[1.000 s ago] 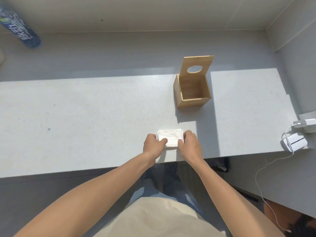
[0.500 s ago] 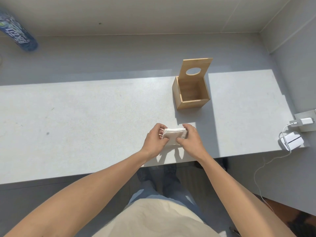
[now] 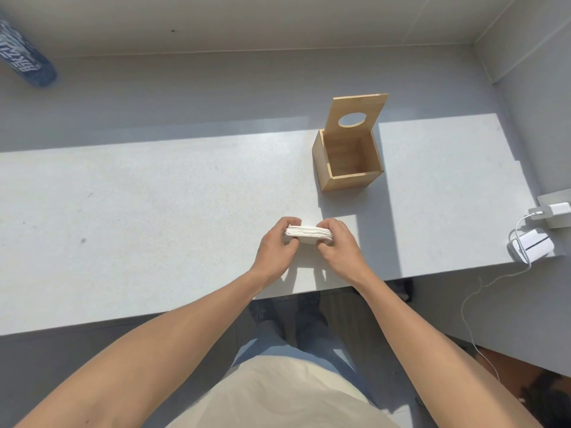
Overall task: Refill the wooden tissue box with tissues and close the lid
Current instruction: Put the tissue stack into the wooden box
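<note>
A wooden tissue box (image 3: 349,177) stands on the grey counter (image 3: 154,205), right of centre, and its inside looks bare. Its lid (image 3: 357,115), with a round hole, stands raised at the back. Nearer the front edge, a flat stack of white tissues (image 3: 308,233) is held a little above the counter, casting a shadow below. My left hand (image 3: 276,249) grips its left end and my right hand (image 3: 338,247) grips its right end, thumbs under, fingers over. The stack is well short of the box.
A blue bottle (image 3: 26,58) lies at the far left back. White chargers (image 3: 530,247) with a cable (image 3: 469,307) sit at the counter's right end. A wall runs along the back and right. My legs show below the counter's front edge.
The tissue stack lay flat on the counter with both hands pressed on it; both hands have since gripped its ends and lifted it off the surface.
</note>
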